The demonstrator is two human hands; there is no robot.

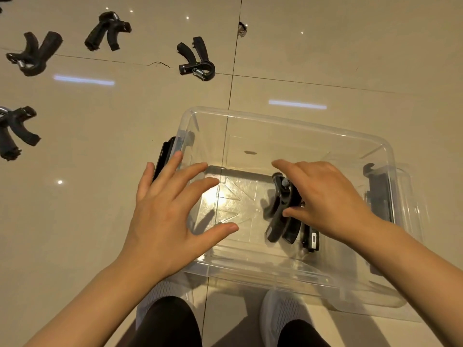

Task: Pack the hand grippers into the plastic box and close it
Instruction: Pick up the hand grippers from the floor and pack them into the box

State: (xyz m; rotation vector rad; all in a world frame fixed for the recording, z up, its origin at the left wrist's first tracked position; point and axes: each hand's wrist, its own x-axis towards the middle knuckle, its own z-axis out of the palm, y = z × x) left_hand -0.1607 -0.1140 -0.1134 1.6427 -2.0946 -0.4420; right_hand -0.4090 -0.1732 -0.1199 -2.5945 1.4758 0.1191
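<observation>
A clear plastic box [288,121] stands open on the tiled floor in front of my feet. My right hand [323,199] reaches into its right side and holds a black hand gripper [278,216] with thumb and fingers, close to the box floor. Beside that one lies another gripper with a small counter display [312,239]. My left hand [170,211] hovers over the box's left rim, fingers spread, holding nothing. On the floor lie loose hand grippers: one beyond the box [196,58], others at the far left [107,31], [33,53], [15,132].
Black latch handles sit on the box's left side [164,156] and right side [378,194]. The clear lid appears to lie under the box, jutting out at the right [411,246]. My grey shoes [283,314] stand just before the box.
</observation>
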